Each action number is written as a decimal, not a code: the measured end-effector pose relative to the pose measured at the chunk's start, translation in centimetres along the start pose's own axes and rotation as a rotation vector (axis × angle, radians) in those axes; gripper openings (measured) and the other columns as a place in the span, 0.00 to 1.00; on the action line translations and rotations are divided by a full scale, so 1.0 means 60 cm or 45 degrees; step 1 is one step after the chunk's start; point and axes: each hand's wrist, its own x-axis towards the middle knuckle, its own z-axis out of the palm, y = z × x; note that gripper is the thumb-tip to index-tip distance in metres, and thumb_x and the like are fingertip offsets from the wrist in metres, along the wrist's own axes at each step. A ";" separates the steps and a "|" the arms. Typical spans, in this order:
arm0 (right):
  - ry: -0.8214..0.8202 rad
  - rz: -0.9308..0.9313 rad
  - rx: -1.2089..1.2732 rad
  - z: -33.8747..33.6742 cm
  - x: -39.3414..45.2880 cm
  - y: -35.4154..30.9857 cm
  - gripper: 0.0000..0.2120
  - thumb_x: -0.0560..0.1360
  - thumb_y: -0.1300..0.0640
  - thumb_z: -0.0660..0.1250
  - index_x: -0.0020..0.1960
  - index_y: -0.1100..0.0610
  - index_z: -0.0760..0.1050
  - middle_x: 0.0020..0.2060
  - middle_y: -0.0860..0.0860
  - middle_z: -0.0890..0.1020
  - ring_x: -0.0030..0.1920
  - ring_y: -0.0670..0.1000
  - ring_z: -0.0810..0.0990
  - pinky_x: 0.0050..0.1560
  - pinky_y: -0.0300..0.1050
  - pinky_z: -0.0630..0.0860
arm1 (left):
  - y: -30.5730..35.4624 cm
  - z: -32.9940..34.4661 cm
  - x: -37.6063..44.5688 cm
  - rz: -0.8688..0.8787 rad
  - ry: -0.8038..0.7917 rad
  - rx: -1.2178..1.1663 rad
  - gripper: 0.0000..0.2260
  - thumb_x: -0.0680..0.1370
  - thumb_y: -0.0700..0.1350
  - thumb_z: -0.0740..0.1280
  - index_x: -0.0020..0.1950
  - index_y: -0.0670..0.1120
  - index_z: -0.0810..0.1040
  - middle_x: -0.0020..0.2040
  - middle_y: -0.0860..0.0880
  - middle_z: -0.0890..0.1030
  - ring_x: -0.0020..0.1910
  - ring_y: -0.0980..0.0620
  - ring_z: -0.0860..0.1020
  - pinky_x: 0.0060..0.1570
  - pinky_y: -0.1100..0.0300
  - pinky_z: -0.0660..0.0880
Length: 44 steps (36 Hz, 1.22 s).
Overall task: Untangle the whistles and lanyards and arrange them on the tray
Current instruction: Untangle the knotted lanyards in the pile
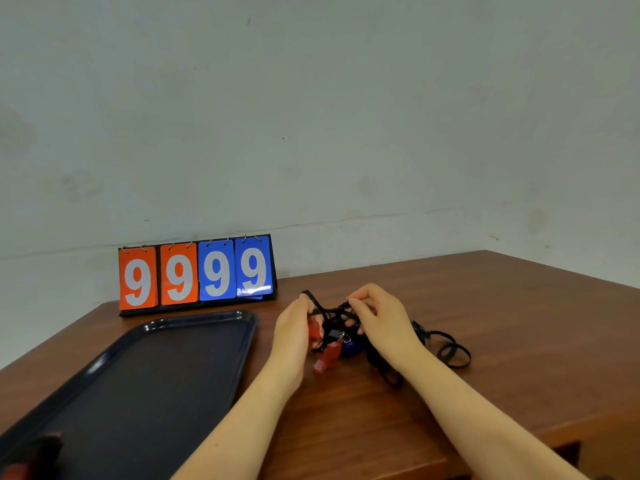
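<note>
Bare forearms — seemingly no sleeves.

We seem to be in a bare utility or sports-club room, not a home: a plain, stained plaster wall (311,116) rises behind a brown wooden desk (519,306), and a flip scoreboard (197,273) showing 9999 stands at the desk's far edge, behind a dark tray (194,327).

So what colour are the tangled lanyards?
Black; the lanyards show best in the head view, stretched between both hands.
</note>
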 end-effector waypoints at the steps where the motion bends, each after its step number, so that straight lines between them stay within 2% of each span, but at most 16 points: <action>1: 0.013 -0.004 -0.008 0.000 0.001 0.001 0.04 0.80 0.58 0.62 0.49 0.54 0.75 0.41 0.48 0.81 0.37 0.38 0.79 0.36 0.30 0.72 | -0.001 0.002 -0.001 0.008 -0.009 0.038 0.13 0.83 0.49 0.56 0.42 0.45 0.72 0.31 0.48 0.73 0.29 0.52 0.70 0.30 0.59 0.66; 3: 0.036 0.000 -0.011 -0.001 0.004 0.002 0.04 0.80 0.58 0.62 0.48 0.52 0.75 0.44 0.46 0.80 0.44 0.41 0.79 0.41 0.31 0.72 | -0.003 0.005 -0.002 0.043 -0.041 0.119 0.12 0.83 0.51 0.56 0.44 0.48 0.73 0.31 0.49 0.73 0.30 0.53 0.70 0.32 0.60 0.66; 5: 0.058 0.030 0.016 -0.002 0.006 0.002 0.05 0.79 0.58 0.62 0.47 0.51 0.76 0.44 0.46 0.80 0.46 0.43 0.78 0.43 0.32 0.72 | -0.007 0.004 0.001 0.067 -0.038 0.171 0.10 0.83 0.53 0.57 0.45 0.51 0.72 0.32 0.49 0.74 0.31 0.53 0.71 0.32 0.61 0.67; 8: 0.075 0.115 0.098 -0.005 0.009 0.001 0.06 0.79 0.58 0.62 0.49 0.53 0.77 0.45 0.47 0.81 0.46 0.44 0.79 0.42 0.33 0.74 | -0.007 0.002 0.005 0.038 -0.086 0.038 0.17 0.82 0.55 0.56 0.39 0.48 0.71 0.28 0.49 0.73 0.27 0.52 0.69 0.29 0.60 0.64; 11: 0.076 0.200 0.174 -0.005 0.011 -0.001 0.07 0.80 0.57 0.62 0.51 0.54 0.79 0.47 0.48 0.82 0.48 0.48 0.81 0.46 0.40 0.78 | -0.004 0.000 0.002 0.029 -0.169 -0.143 0.22 0.81 0.57 0.53 0.31 0.47 0.65 0.27 0.48 0.68 0.24 0.52 0.65 0.27 0.59 0.61; 14: 0.129 0.244 0.239 -0.006 0.013 -0.001 0.07 0.80 0.57 0.62 0.51 0.54 0.79 0.45 0.48 0.83 0.47 0.48 0.81 0.47 0.42 0.79 | -0.001 -0.002 -0.004 0.072 -0.106 -0.123 0.25 0.81 0.58 0.57 0.32 0.42 0.70 0.26 0.49 0.69 0.25 0.53 0.66 0.30 0.59 0.64; 17: 0.172 0.287 0.319 -0.008 0.014 -0.003 0.07 0.80 0.57 0.62 0.51 0.53 0.79 0.45 0.48 0.82 0.47 0.45 0.80 0.42 0.35 0.74 | 0.000 -0.004 0.000 0.045 0.018 -0.034 0.15 0.79 0.51 0.65 0.37 0.43 0.74 0.25 0.51 0.71 0.26 0.53 0.68 0.35 0.59 0.67; 22: 0.207 0.441 0.519 -0.015 0.018 0.000 0.08 0.81 0.57 0.60 0.52 0.54 0.78 0.49 0.53 0.83 0.52 0.52 0.80 0.53 0.45 0.77 | -0.002 -0.011 0.007 0.088 0.024 -0.137 0.10 0.78 0.41 0.66 0.37 0.45 0.75 0.28 0.50 0.72 0.30 0.53 0.69 0.35 0.59 0.68; 24: 0.229 0.472 0.610 -0.019 0.021 0.000 0.08 0.81 0.57 0.59 0.52 0.53 0.77 0.49 0.52 0.82 0.51 0.50 0.80 0.50 0.43 0.77 | -0.004 -0.015 0.006 0.110 0.022 -0.219 0.11 0.79 0.39 0.64 0.36 0.45 0.74 0.29 0.49 0.72 0.30 0.53 0.69 0.37 0.59 0.69; 29: 0.282 0.467 0.525 -0.018 0.025 0.007 0.11 0.83 0.57 0.55 0.57 0.59 0.74 0.36 0.50 0.76 0.33 0.45 0.73 0.33 0.37 0.70 | 0.005 -0.021 0.006 0.047 0.164 -0.638 0.10 0.80 0.41 0.64 0.39 0.46 0.71 0.26 0.51 0.67 0.26 0.56 0.65 0.31 0.63 0.64; 32: 0.376 0.492 0.549 -0.023 0.029 0.006 0.12 0.83 0.58 0.53 0.58 0.58 0.73 0.40 0.53 0.77 0.36 0.47 0.75 0.34 0.38 0.71 | 0.012 -0.033 0.012 -0.006 0.329 -0.811 0.11 0.79 0.45 0.66 0.38 0.47 0.69 0.28 0.51 0.65 0.27 0.56 0.64 0.29 0.64 0.62; 35: 0.419 0.466 0.540 -0.029 0.026 0.002 0.10 0.83 0.57 0.53 0.56 0.55 0.73 0.48 0.51 0.79 0.49 0.49 0.78 0.50 0.44 0.74 | 0.009 -0.041 0.018 -0.050 0.478 -0.662 0.07 0.78 0.43 0.68 0.40 0.46 0.74 0.34 0.49 0.72 0.30 0.56 0.69 0.29 0.64 0.66; 37: 0.416 0.456 0.586 -0.031 0.024 0.001 0.08 0.82 0.58 0.55 0.54 0.54 0.73 0.47 0.51 0.80 0.49 0.49 0.78 0.55 0.46 0.74 | 0.000 -0.044 0.025 -0.060 0.504 -0.401 0.05 0.77 0.42 0.68 0.42 0.47 0.75 0.40 0.47 0.75 0.35 0.54 0.72 0.31 0.62 0.68; 39: 0.400 0.456 0.639 -0.032 0.024 0.001 0.08 0.82 0.59 0.56 0.54 0.55 0.74 0.45 0.52 0.80 0.45 0.49 0.78 0.46 0.43 0.76 | -0.008 -0.039 0.025 -0.031 0.442 -0.146 0.02 0.78 0.42 0.66 0.48 0.45 0.76 0.42 0.45 0.74 0.36 0.53 0.71 0.33 0.61 0.69; 41: 0.370 0.448 0.632 -0.031 0.022 0.000 0.09 0.82 0.59 0.57 0.55 0.58 0.74 0.43 0.54 0.80 0.39 0.49 0.77 0.37 0.40 0.74 | -0.013 -0.030 0.021 0.024 0.380 0.052 0.09 0.79 0.43 0.65 0.59 0.44 0.74 0.40 0.48 0.73 0.34 0.54 0.70 0.32 0.62 0.68; 44: 0.318 0.445 0.673 -0.028 0.023 -0.004 0.08 0.82 0.60 0.57 0.54 0.61 0.74 0.43 0.56 0.80 0.38 0.50 0.79 0.37 0.41 0.77 | -0.015 -0.020 0.010 0.262 0.328 0.403 0.19 0.80 0.47 0.64 0.70 0.48 0.66 0.44 0.54 0.73 0.36 0.56 0.74 0.33 0.65 0.70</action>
